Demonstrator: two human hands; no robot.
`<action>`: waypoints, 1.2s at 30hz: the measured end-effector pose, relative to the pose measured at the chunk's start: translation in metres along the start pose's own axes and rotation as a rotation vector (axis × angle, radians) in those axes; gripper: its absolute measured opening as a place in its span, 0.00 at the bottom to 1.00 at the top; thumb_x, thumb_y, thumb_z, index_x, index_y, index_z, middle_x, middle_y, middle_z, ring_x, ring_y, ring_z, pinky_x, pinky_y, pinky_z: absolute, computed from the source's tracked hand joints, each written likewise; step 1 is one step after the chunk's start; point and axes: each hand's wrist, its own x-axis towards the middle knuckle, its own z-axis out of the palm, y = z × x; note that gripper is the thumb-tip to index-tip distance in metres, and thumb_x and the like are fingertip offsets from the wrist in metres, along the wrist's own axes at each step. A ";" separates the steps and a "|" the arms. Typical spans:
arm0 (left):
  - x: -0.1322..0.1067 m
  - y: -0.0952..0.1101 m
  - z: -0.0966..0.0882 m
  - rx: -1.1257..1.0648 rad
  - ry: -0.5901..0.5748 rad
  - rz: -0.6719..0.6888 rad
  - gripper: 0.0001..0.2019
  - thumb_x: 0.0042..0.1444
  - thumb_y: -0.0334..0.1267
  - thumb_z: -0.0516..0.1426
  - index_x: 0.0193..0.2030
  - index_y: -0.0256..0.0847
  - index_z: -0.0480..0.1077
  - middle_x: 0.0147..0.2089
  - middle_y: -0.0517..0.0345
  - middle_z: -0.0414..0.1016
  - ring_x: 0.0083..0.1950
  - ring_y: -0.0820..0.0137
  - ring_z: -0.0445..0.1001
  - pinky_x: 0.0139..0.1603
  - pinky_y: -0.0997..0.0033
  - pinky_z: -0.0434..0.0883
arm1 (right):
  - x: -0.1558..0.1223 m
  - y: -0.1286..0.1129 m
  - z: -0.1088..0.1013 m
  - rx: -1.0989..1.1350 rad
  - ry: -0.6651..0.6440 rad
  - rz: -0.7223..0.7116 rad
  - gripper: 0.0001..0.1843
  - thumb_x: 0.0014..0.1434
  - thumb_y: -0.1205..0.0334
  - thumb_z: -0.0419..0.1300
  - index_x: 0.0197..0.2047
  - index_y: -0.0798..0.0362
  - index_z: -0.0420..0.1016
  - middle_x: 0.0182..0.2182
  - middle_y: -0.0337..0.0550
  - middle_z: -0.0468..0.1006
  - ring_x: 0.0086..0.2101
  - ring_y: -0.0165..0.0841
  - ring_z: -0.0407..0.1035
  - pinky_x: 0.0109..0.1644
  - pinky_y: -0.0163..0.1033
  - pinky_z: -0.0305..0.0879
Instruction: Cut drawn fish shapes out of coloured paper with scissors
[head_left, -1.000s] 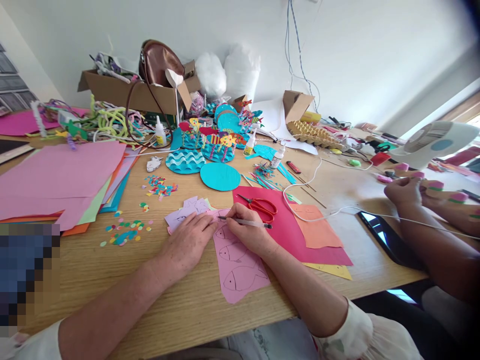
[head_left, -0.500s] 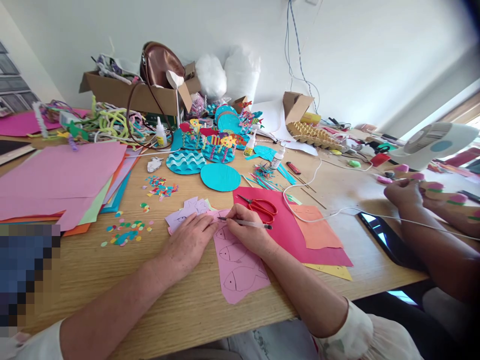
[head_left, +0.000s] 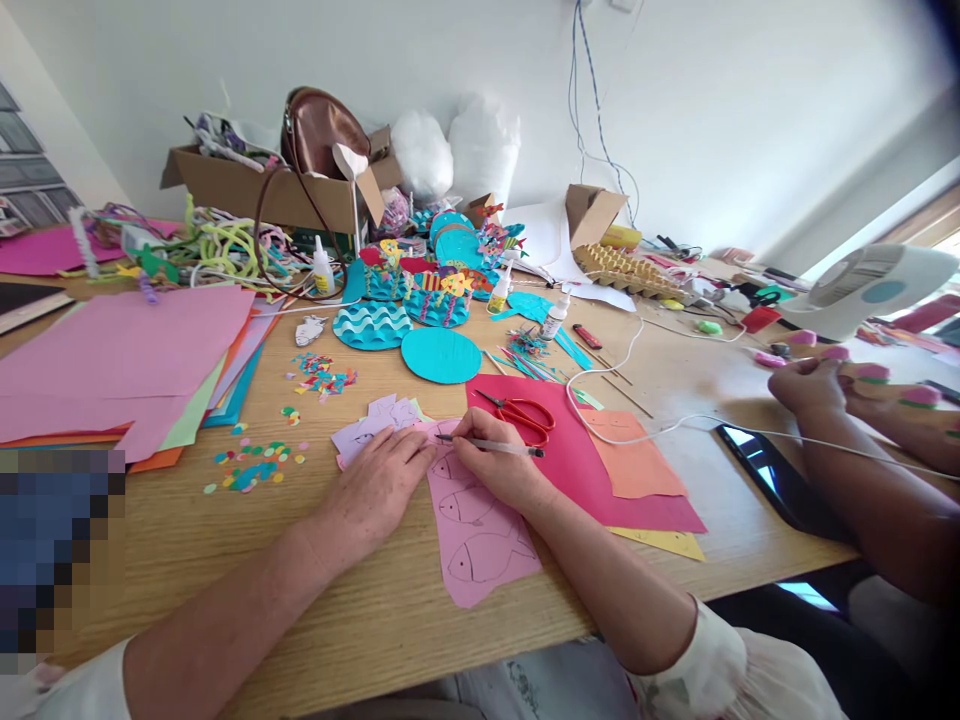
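A pen (head_left: pixel 504 448) is gripped in my right hand (head_left: pixel 491 460), its tip on a pink sheet of paper (head_left: pixel 480 585). Several fish outlines are drawn down that sheet, with eyes and gill lines on them. My left hand (head_left: pixel 386 478) lies flat with fingers stretched out, touching the sheet's upper left edge. Lilac paper pieces with drawn fish (head_left: pixel 375 418) sit just beyond its fingertips. Red-handled scissors (head_left: pixel 525 415) rest on a red sheet (head_left: pixel 574 475) beside my right hand.
Coloured sheets (head_left: pixel 112 350) are stacked at left, near scattered paper dots (head_left: pixel 259 465). Turquoise cardboard discs (head_left: pixel 441 355), fish decorations and glue bottles (head_left: pixel 555 315) stand behind. At right are a phone (head_left: pixel 772 485), a white cable (head_left: pixel 675 428) and another person's hands (head_left: pixel 814 385).
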 end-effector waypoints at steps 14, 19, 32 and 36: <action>0.000 0.000 0.000 0.028 0.018 0.012 0.20 0.61 0.26 0.42 0.57 0.39 0.63 0.57 0.49 0.68 0.60 0.62 0.61 0.61 0.56 0.57 | 0.000 0.003 0.000 -0.010 -0.005 -0.008 0.02 0.47 0.67 0.52 0.25 0.52 0.63 0.18 0.32 0.65 0.19 0.26 0.57 0.22 0.30 0.52; 0.000 -0.001 0.001 0.021 0.011 0.011 0.21 0.61 0.26 0.41 0.57 0.41 0.63 0.58 0.51 0.67 0.60 0.63 0.61 0.61 0.56 0.56 | 0.000 0.002 0.000 -0.010 0.001 -0.010 0.02 0.47 0.67 0.52 0.25 0.52 0.63 0.18 0.32 0.65 0.19 0.25 0.57 0.22 0.30 0.52; 0.000 0.001 -0.001 0.033 0.001 0.007 0.21 0.61 0.26 0.41 0.57 0.40 0.63 0.58 0.50 0.67 0.60 0.63 0.61 0.62 0.57 0.56 | 0.001 0.001 0.000 -0.003 0.002 -0.017 0.02 0.47 0.67 0.51 0.25 0.52 0.62 0.18 0.32 0.64 0.19 0.25 0.56 0.21 0.30 0.51; 0.000 -0.001 0.000 0.033 0.006 0.019 0.21 0.61 0.26 0.40 0.56 0.41 0.64 0.58 0.51 0.67 0.60 0.63 0.61 0.62 0.56 0.56 | 0.001 0.001 0.000 -0.015 0.001 -0.020 0.02 0.47 0.67 0.51 0.25 0.52 0.62 0.18 0.32 0.65 0.19 0.25 0.57 0.22 0.30 0.52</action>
